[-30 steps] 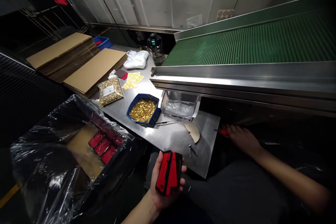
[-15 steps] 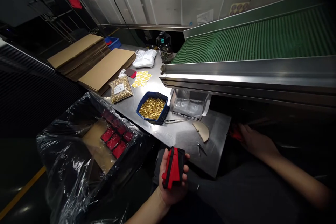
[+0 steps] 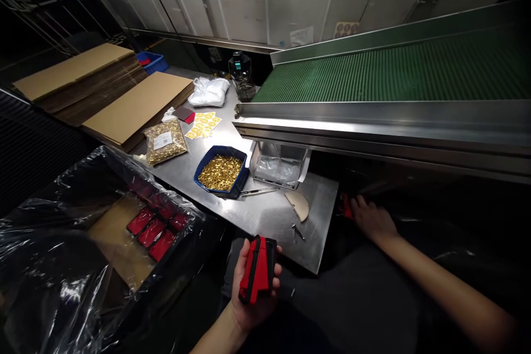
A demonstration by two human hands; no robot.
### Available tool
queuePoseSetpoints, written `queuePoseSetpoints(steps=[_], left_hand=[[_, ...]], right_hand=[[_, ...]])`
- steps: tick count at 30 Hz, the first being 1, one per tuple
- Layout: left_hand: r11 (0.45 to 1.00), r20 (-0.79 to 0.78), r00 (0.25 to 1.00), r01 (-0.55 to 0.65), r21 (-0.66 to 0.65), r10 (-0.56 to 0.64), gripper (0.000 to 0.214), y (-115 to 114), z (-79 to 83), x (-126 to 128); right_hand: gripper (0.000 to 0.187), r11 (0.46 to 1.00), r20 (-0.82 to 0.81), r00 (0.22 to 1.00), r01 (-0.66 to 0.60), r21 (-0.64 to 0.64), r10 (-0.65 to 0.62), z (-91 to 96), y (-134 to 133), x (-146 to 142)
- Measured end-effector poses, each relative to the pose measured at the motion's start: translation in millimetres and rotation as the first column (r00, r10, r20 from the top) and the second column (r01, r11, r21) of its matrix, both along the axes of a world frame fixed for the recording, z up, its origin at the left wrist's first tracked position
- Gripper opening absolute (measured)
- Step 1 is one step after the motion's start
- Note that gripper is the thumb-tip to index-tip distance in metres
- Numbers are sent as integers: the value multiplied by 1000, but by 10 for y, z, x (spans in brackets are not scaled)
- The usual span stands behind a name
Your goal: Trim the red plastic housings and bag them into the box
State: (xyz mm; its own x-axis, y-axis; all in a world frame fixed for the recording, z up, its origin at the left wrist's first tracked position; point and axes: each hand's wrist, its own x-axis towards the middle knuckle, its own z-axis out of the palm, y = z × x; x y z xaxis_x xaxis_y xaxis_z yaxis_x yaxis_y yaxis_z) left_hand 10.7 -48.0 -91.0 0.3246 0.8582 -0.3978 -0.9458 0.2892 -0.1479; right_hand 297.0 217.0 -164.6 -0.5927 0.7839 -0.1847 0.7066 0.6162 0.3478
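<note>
My left hand [image 3: 257, 282] is wrapped round a red and black plastic case [image 3: 258, 268], its thumb along one side and fingertips on the other. Over the dark space beyond the table's right corner, my right hand [image 3: 371, 218] has its fingers bent round a red piece [image 3: 345, 206]; most of that piece is hidden in shadow. In front of my left hand lies the steel table [image 3: 265, 213]. On it are a blue tray [image 3: 239, 180] of small gold pieces [image 3: 221, 171], a half-round tan disc [image 3: 297, 206] and a small metal tool [image 3: 297, 231].
Down on the left, a box lined with clear plastic [image 3: 70, 287] holds several red and black cases [image 3: 153, 232]. Stacked cardboard [image 3: 141, 99], a bag of gold pieces [image 3: 166, 141] and a bottle [image 3: 241, 74] stand farther back. A green conveyor [image 3: 373, 77] overhangs the table.
The view has swung a little to the right, so everything sits farther left in the picture. Both hands keep nearly the same places relative to the table.
</note>
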Motion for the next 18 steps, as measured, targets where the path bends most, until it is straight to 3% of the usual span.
queuePoseSetpoints(steps=[5, 8, 11, 13, 14, 15, 16, 17, 18], left_hand=[[996, -40, 998, 42, 82, -39, 69, -36, -49, 14], [989, -119, 992, 55, 134, -39, 73, -83, -102, 29], [979, -289, 957, 88, 185, -32, 73, -98, -105, 31], [973, -371, 928, 103, 207, -19, 69, -65, -25, 1], [969, -412, 911, 120, 216, -21, 66, -33, 49, -26], [962, -488, 873, 158, 222, -30, 63, 9, 143, -58], [952, -587, 809, 208, 223, -39, 60, 58, 253, -93], [920, -778, 626, 336, 203, -57, 56, 113, 371, -126], [887, -923, 384, 437, 147, -36, 52, 169, 488, -153]], right_hand=[[42, 998, -74, 997, 21, 53, -17, 95, -106, 57], [52, 995, -135, 990, 38, 96, -25, 280, -268, 94], [48, 985, -224, 971, 119, 127, -88, 515, -517, 67], [41, 967, -427, 872, 256, -20, -240, 677, -747, -21], [38, 940, -542, 769, 292, -175, -339, 761, -882, -89], [37, 897, -629, 644, 256, -359, -435, 849, -1023, -173], [38, 842, -673, 539, 142, -521, -507, 942, -1166, -269], [43, 784, -695, 473, -12, -620, -542, 1041, -1300, -375], [52, 718, -702, 454, -175, -674, -549, 1144, -1418, -485]])
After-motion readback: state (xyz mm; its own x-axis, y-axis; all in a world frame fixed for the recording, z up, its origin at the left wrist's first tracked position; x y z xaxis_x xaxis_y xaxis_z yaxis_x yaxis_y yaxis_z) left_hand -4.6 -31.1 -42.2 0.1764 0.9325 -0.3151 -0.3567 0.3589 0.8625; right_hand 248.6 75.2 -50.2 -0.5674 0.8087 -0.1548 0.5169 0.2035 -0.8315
